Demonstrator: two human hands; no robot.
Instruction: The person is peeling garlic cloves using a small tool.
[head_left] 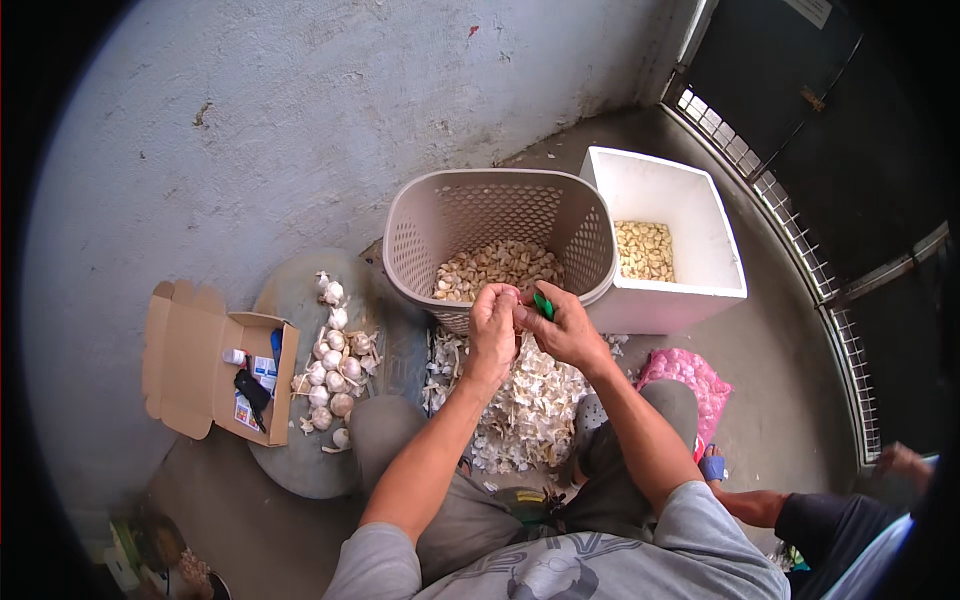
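My left hand and my right hand meet over the near rim of a taupe perforated plastic basket. Fingers of the left are pinched together at a small pinkish spot, too small to name. Closed in the right is a green-handled tool; its working end is hidden. Peeled-looking garlic cloves lie in the basket. Below my hands, between my knees, a heap of pale garlic skins covers the floor.
Whole garlic bulbs lie on a round grey surface at left, beside an open cardboard box. Right of the basket stands a white foam box holding cloves. A pink mesh bag and another person's foot are at right.
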